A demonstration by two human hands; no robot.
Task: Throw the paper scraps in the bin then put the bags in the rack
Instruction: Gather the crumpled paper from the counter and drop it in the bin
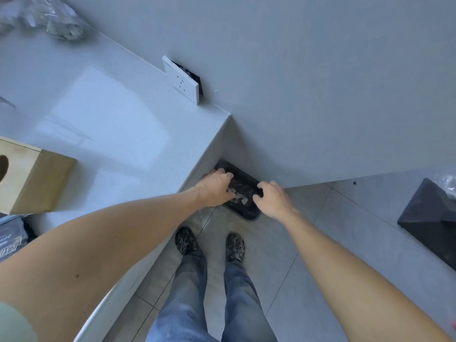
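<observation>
Bin (pixel 249 213): black, rounded-rectangular, wedged between counter (pixel 111 124) edge and wall.
Scraps (pixel 238 196): pale, crumpled, seen inside.
Left hand (pixel 217 187): fingers curled, grip uncertain.
Right hand (pixel 272 199): fingers loosely spread.

Faded jeans (pixel 190 292) (patterned clogs (pixel 185 240))

- Bin (pixel 249 213): dark, rectangular with rounded corners, standing open on the tiled floor in the corner between the counter's end and the wall.
- Paper scraps (pixel 238 197): pale, crumpled pieces seen over the bin's mouth; whether they lie inside cannot be told.
- Bags (pixel 44 18): clear, crinkled plastic heaped on the counter, far from the bin; blurred.
</observation>
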